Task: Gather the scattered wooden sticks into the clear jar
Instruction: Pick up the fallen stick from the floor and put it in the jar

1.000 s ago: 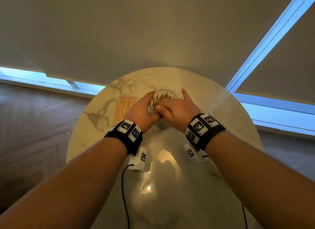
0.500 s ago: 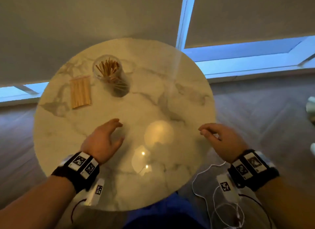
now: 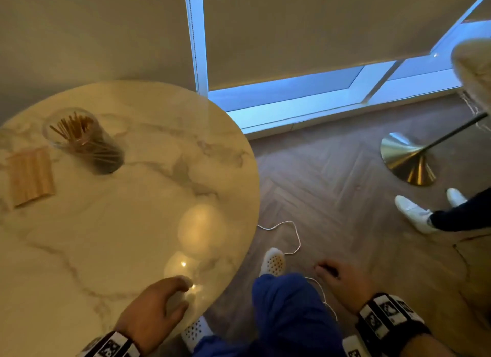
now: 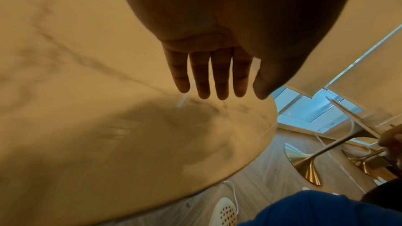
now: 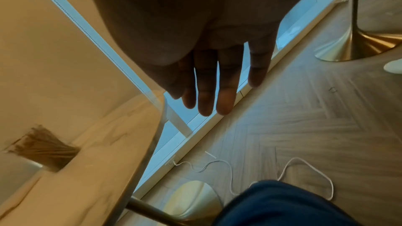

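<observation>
The clear jar (image 3: 82,141) stands toward the upper left of the frame on the round marble tabletop (image 3: 148,186), upright as far as the wide lens lets me judge, with a fan of wooden sticks (image 3: 75,128) poking out of its mouth; that spread suggests they were dropped in loosely and lean against the wall. Just left of the jar, near it but apart, lies a flat tidy pack of more sticks (image 3: 31,176), side by side in a neat block, which looks more like a stored bundle than anything scattered. I see no stray sticks lying loose on the marble, so the gathering seems to me done, or very nearly. The left hand (image 3: 152,311) hovers over the near edge of the tabletop at the lower middle of the frame, fingers (image 4: 219,78) straight and slightly parted, holding nothing. The right hand (image 3: 341,282) is off the tabletop altogether, low over the wooden floor (image 3: 345,170) at the lower right, its fingers (image 5: 226,92) loosely extended and empty. Both hands sit well apart from the jar, which reads as someone finished with it. A white cable (image 3: 289,237) trails across the floor near the person's blue trouser leg (image 3: 287,311), and a brass stool base (image 3: 406,157) stands at the right.
</observation>
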`<control>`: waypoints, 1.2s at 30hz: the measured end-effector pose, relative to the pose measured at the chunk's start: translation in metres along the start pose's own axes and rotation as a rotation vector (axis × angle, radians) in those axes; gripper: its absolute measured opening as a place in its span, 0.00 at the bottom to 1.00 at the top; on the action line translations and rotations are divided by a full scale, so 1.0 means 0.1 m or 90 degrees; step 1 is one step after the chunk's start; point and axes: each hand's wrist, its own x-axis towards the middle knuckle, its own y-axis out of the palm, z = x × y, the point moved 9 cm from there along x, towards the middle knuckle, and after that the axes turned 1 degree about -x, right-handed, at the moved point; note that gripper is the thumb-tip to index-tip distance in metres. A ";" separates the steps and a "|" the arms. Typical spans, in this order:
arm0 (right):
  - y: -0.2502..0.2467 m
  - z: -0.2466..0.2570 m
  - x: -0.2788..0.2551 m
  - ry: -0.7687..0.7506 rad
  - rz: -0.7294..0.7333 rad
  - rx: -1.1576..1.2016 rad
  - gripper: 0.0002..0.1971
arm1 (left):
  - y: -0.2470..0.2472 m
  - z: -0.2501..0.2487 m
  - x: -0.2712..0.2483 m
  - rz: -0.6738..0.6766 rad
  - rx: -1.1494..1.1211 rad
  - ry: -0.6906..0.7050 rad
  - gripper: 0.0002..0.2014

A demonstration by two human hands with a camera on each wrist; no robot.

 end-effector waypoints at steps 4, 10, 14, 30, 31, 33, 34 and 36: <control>-0.49 -0.08 0.29 -0.017 0.027 -0.050 0.05 | 0.17 -0.33 0.45 -0.005 -0.007 0.008 0.23; -1.06 -0.49 1.31 -0.070 0.069 -0.078 0.04 | 0.27 -0.91 1.25 -0.083 -0.055 -0.024 0.23; -1.33 -0.79 2.30 -0.152 0.123 -0.112 0.05 | 0.33 -1.42 1.79 -0.199 -0.094 -0.111 0.14; -1.36 -1.09 4.54 -0.185 0.195 -0.251 0.05 | 0.98 -2.12 4.05 -0.197 -0.097 -0.254 0.05; -1.37 -1.01 4.71 -0.193 0.176 -0.254 0.04 | 1.00 -2.03 4.22 -0.201 -0.109 -0.260 0.04; -1.27 -0.80 5.16 -0.230 0.155 -0.282 0.04 | 1.00 -1.76 4.57 -0.235 -0.126 -0.274 0.04; -1.14 -0.68 5.44 -0.254 0.162 -0.300 0.05 | 1.01 -1.58 4.74 -0.265 -0.137 -0.286 0.04; -0.80 -0.45 6.02 -0.309 0.159 -0.333 0.06 | 1.07 -1.18 5.08 -0.320 -0.161 -0.313 0.05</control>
